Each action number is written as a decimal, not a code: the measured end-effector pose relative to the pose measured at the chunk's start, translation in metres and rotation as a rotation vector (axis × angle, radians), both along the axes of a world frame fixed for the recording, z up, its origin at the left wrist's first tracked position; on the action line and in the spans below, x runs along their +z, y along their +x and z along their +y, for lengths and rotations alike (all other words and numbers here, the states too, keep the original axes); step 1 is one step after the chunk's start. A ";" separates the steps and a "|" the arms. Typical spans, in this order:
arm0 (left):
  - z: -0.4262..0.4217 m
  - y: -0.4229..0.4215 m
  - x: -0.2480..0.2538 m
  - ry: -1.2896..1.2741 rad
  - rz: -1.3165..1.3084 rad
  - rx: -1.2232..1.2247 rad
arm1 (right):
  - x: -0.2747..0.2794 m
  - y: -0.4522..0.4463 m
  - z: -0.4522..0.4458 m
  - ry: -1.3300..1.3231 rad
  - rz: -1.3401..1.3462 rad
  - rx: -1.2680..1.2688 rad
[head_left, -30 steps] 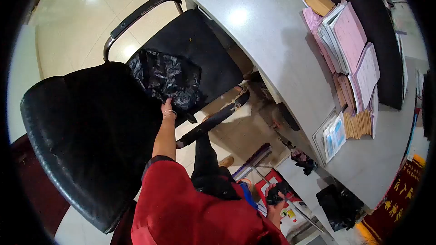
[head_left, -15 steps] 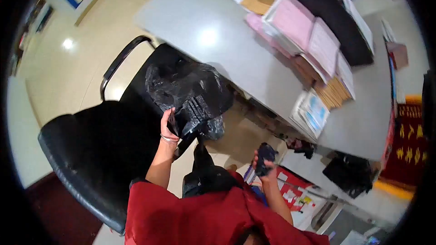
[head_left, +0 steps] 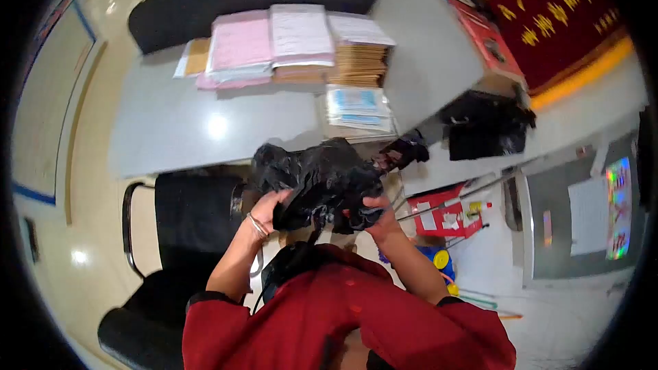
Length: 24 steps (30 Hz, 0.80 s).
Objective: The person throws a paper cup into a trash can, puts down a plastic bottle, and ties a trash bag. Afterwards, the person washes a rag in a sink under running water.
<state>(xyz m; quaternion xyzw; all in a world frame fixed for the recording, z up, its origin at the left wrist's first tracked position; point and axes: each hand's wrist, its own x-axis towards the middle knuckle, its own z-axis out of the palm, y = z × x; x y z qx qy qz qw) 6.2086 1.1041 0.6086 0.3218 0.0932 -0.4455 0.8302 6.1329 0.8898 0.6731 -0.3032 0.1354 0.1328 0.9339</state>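
Note:
In front of my body a crumpled black plastic bag (head_left: 312, 171) spans the gap between my two hands. My left hand (head_left: 271, 210) grips its left side, with the thumb on top and the other fingers mostly hidden. At the right end my right hand (head_left: 380, 216) is closed on bunched black plastic. A dark clump there merges with the bag, so I cannot tell whether it is a separate piece. The bag hangs just short of the desk's front edge.
A grey desk (head_left: 157, 127) bears stacked papers (head_left: 241, 41) and blue-and-white packets (head_left: 356, 106). A black chair (head_left: 195, 226) stands at left. To the right are another black bag (head_left: 488, 133), a red dustpan-like item (head_left: 449, 212) and a red banner (head_left: 548, 20).
My view has turned to the right. My right hand, earlier apart with a dark crumpled bundle in it, has come up to the bag. My left hand still holds the bag.

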 end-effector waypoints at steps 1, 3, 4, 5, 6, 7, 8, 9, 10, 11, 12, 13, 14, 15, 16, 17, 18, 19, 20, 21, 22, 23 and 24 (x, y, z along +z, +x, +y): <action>-0.017 0.000 -0.007 0.024 -0.120 -0.125 | 0.006 -0.008 -0.013 -0.072 0.012 -0.027; -0.052 -0.001 -0.004 0.136 -0.138 -0.251 | 0.029 -0.028 -0.030 -0.025 -0.084 -0.148; -0.067 -0.001 0.006 0.632 -0.833 -0.440 | 0.038 -0.036 -0.040 0.016 -0.163 -0.228; -0.082 -0.003 0.020 1.110 -1.555 -0.581 | 0.040 -0.048 -0.053 0.019 -0.184 -0.267; -0.102 -0.017 0.062 1.319 -1.664 -0.405 | 0.042 -0.060 -0.069 0.040 -0.233 -0.271; -0.121 -0.018 0.081 1.206 -1.714 -0.126 | 0.044 -0.069 -0.083 0.061 -0.280 -0.276; -0.139 -0.020 0.105 0.904 -1.806 0.011 | 0.046 -0.078 -0.096 0.063 -0.299 -0.318; -0.158 -0.026 0.128 0.594 -1.855 0.138 | 0.048 -0.088 -0.111 0.085 -0.295 -0.345; -0.175 -0.036 0.148 0.391 -1.792 -0.039 | 0.050 -0.097 -0.123 0.107 -0.289 -0.369; -0.193 -0.049 0.164 0.198 -1.709 -0.212 | 0.053 -0.111 -0.134 0.108 -0.302 -0.404; -0.213 -0.062 0.176 0.240 -1.834 -0.378 | 0.057 -0.127 -0.147 0.118 -0.268 -0.440; -0.233 -0.069 0.175 0.217 -1.852 -0.398 | 0.060 -0.140 -0.160 0.130 -0.229 -0.474; -0.252 -0.071 0.171 0.247 -1.954 -0.545 | 0.066 -0.152 -0.172 0.128 -0.246 -0.501; -0.272 -0.075 0.170 0.279 -2.056 -0.690 | 0.073 -0.164 -0.184 0.127 -0.233 -0.503; -0.290 -0.084 0.169 0.178 -2.032 -0.650 | 0.076 -0.176 -0.196 0.125 -0.218 -0.506; -0.307 -0.092 0.165 0.154 -2.050 -0.665 | 0.078 -0.185 -0.206 0.123 -0.232 -0.532; -0.323 -0.101 0.159 0.119 -2.047 -0.637 | 0.079 -0.194 -0.216 0.160 -0.190 -0.558; -0.339 -0.113 0.154 0.087 -2.038 -0.609 | 0.078 -0.206 -0.225 0.200 -0.142 -0.580; -0.354 -0.123 0.156 -0.023 -2.104 -0.583 | 0.071 -0.215 -0.237 0.236 -0.153 -0.580; -0.367 -0.131 0.155 -0.035 -2.109 -0.594 | 0.074 -0.223 -0.247 0.238 -0.158 -0.594; -0.378 -0.136 0.146 0.061 -2.010 -0.586 | 0.076 -0.229 -0.256 0.257 -0.153 -0.617; -0.386 -0.141 0.138 0.159 -1.906 -0.579 | 0.076 -0.235 -0.261 0.278 -0.146 -0.639; -0.397 -0.141 0.133 0.156 -1.908 -0.589 | 0.075 -0.240 -0.268 0.283 -0.147 -0.646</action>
